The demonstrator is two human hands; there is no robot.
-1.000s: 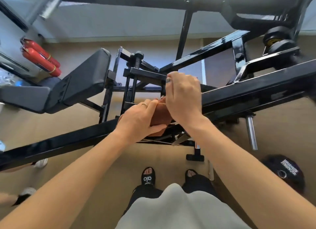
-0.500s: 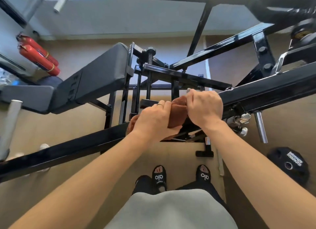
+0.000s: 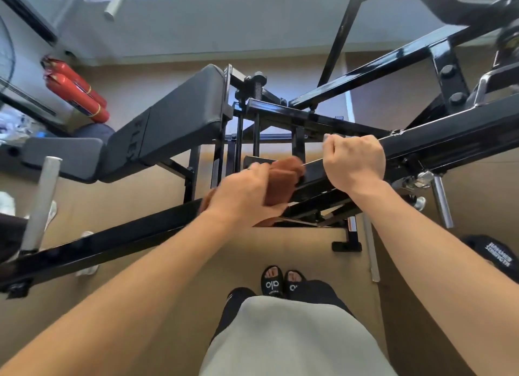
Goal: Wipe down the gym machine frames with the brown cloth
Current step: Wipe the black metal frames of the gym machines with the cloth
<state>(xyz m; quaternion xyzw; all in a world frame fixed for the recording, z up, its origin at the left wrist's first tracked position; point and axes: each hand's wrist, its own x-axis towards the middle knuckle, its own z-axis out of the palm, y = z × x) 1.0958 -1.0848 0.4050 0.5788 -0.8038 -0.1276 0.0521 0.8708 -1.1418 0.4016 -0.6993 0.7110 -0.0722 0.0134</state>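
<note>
left hand [image 3: 241, 196] grips brown cloth [image 3: 283, 179] | right hand [image 3: 354, 158] grips glossy black beam [image 3: 449, 140]

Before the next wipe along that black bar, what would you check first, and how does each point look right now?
1. Cloth in hand: ok, the left hand grips it.
2. Cloth on the bar: ok, it lies against the metal.
3. Steadying grip: ok, the right hand wraps the bar, beside the cloth.
4. Path rightward: not ok, the right hand sits in the way.
5. Path leftward along the bar: ok, bare metal shows there.
6. Cloth clean enough: cannot tell, it is blurred.
</note>
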